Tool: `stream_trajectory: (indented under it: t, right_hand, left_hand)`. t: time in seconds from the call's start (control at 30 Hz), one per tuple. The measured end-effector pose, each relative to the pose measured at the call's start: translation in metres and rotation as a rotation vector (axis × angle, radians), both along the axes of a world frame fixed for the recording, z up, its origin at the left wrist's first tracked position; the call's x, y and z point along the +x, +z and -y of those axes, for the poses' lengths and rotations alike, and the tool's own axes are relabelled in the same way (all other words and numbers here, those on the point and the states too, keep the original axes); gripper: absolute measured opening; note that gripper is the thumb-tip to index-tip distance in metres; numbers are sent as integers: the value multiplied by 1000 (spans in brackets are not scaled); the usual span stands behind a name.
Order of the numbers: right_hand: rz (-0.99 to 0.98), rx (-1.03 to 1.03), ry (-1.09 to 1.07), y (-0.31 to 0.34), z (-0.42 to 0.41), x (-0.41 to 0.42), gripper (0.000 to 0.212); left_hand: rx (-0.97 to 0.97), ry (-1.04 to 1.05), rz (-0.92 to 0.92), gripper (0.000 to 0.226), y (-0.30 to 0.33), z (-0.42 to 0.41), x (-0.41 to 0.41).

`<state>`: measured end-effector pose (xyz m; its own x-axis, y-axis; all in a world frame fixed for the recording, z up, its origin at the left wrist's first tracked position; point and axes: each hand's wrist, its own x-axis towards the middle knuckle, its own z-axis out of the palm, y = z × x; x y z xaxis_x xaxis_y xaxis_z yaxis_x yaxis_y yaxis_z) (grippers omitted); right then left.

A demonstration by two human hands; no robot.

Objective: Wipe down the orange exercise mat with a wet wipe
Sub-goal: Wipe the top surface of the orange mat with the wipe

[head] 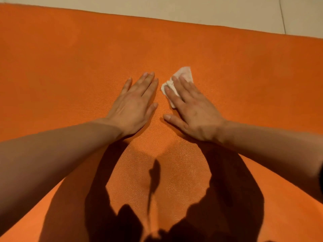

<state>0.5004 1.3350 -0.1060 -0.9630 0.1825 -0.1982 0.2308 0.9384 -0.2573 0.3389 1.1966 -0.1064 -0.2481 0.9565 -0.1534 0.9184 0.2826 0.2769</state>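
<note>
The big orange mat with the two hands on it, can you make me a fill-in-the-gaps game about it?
1. The crumpled white wet wipe lies under the fingers of the ____ hand.
2. The left hand lies flat and bare on the textured ____ exercise mat.
3. The right hand presses the wipe with fingers that are ____, not curled.
4. Beyond the mat's far edge shows a pale ____ floor.

Missing words: right; orange; straight; tiled

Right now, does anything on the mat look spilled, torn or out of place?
Nothing stands out. The mat lies flat with no tear or spill visible. The right hand presses the crumpled wipe flat; the left hand rests beside it.
</note>
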Motion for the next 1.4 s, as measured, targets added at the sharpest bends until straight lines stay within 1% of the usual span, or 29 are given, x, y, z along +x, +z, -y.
stream_trajectory:
  t: [0.1, 0.13, 0.17, 0.2, 0.3, 0.33, 0.37, 0.4, 0.47, 0.5, 0.53, 0.57, 0.67, 0.7, 0.73, 0.77, 0.83, 0.87, 0.9, 0.93, 1.03, 1.07, 1.1, 1.13, 1.23, 1.27, 1.3, 1.33, 1.4]
  right_hand:
    - [14, -35, 214, 1, 8, 16, 80]
    - [32, -19, 256, 3, -1, 17, 79]
    - [44, 5, 246, 3, -14, 14, 78]
    - [45, 28, 173, 4, -29, 7, 79]
    - [45, 46, -178, 8, -65, -17, 90]
    - [58, 39, -217, 8, -62, -22, 92]
    - [57, 22, -188, 8, -52, -23, 91]
    - [44, -5, -101, 6, -39, -22, 89]
    - [32, -26, 138, 2, -22, -14, 81]
    - [37, -14, 223, 2, -27, -12, 78]
    - [28, 2, 240, 2, -39, -14, 76]
    - [23, 20, 183, 4, -54, -19, 75]
    - [50, 38, -208, 12, -92, -29, 74]
    - [66, 41, -285, 12, -90, -33, 73]
    - [66, 36, -298, 12, -81, -38, 74]
    - [48, 16, -238, 11, -67, -42, 77]
    - [25, -15, 3, 8, -48, -43, 81]
    - [31, 3, 96, 8, -52, -43, 80]
    - [25, 28, 118, 8, -64, -45, 77]
    - [25, 45, 56, 9, -80, -46, 74]
    - [77, 21, -401, 16, -120, -52, 66]
    - [82, 20, -486, 16, -119, -57, 65]
    - [77, 17, -507, 15, -109, -68, 66]
    - [66, 4, -464, 13, -96, -80, 65]
    - [37, -49, -203, 10, -66, -105, 66]
    - [33, -50, -166, 11, -69, -107, 65]
    - [31, -39, -175, 13, -78, -106, 64]
    - [29, -14, -233, 15, -88, -100, 63]
    - [21, 46, -431, 17, -101, -90, 61]
  left_hand:
    - [-9, -18, -46, 66, -4, 2, -2]
    - [-11, -19, -57, 68, -4, 2, -2]
    - [-14, -17, -64, 69, -5, 1, -2]
    - [-19, -11, -75, 69, -5, 1, -2]
    - [-23, -8, -126, 70, -4, -3, -1]
    - [-16, -12, -139, 70, -3, -4, -1]
    - [-4, -12, -151, 69, -1, -5, -1]
    - [10, -13, -157, 68, 0, -6, -2]
    - [32, -17, -159, 64, 2, -9, -2]
    - [43, -19, -160, 62, 3, -11, -3]
    - [55, -22, -162, 60, 3, -12, -4]
    - [64, -26, -164, 59, 3, -13, -5]
    - [49, -22, -182, 55, 5, -17, -8]
    - [46, -19, -197, 53, 7, -18, -9]
    - [50, -15, -211, 52, 8, -21, -10]
    - [60, -10, -219, 51, 9, -23, -11]
    - [75, 5, -202, 55, 9, -28, -14]
    - [79, 12, -187, 56, 9, -29, -15]
    - [81, 16, -176, 56, 8, -31, -18]
    - [85, 19, -170, 56, 7, -32, -20]
    - [107, 62, -174, 53, 6, -33, -31]
    - [105, 80, -181, 55, 6, -33, -35]
    - [91, 95, -190, 57, 5, -34, -40]
    - [64, 107, -198, 59, 5, -35, -44]
    - [-23, 112, -182, 61, 3, -37, -51]
    - [-31, 104, -176, 61, 3, -37, -53]
    - [-33, 94, -171, 61, 3, -36, -54]
    - [-27, 93, -168, 61, 4, -35, -56]
    - [17, 177, -174, 61, 5, -27, -68]
